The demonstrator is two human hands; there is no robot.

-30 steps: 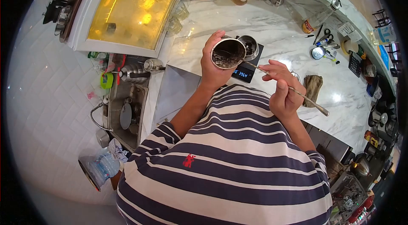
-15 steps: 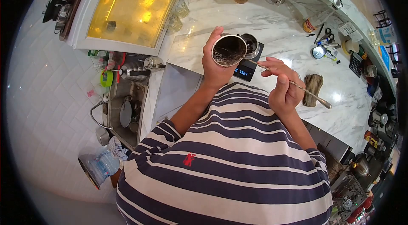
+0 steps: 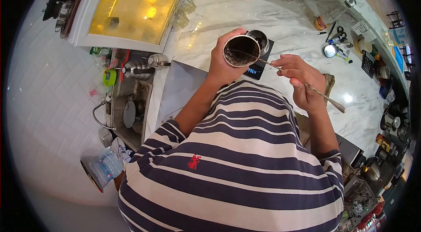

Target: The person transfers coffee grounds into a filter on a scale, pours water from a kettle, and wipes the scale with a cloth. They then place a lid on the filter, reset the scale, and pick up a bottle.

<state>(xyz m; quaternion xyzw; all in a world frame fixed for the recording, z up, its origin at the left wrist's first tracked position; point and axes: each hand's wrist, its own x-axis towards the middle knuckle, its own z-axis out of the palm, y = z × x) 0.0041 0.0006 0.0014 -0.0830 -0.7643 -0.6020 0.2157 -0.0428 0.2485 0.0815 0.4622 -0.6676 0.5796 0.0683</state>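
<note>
2 hands are busy above the marble counter (image 3: 298,34). The left hand (image 3: 219,63) is wrapped around a metal cup (image 3: 241,51), held up off the counter and tipped so its mouth faces the person. The right hand (image 3: 305,83) pinches a long spoon (image 3: 329,99) partway along its handle. The spoon's long axis runs from lower right up to the left, its tip inside the cup's mouth. Just behind the cup, a second cup (image 3: 259,39) sits on a digital scale (image 3: 258,70).
</note>
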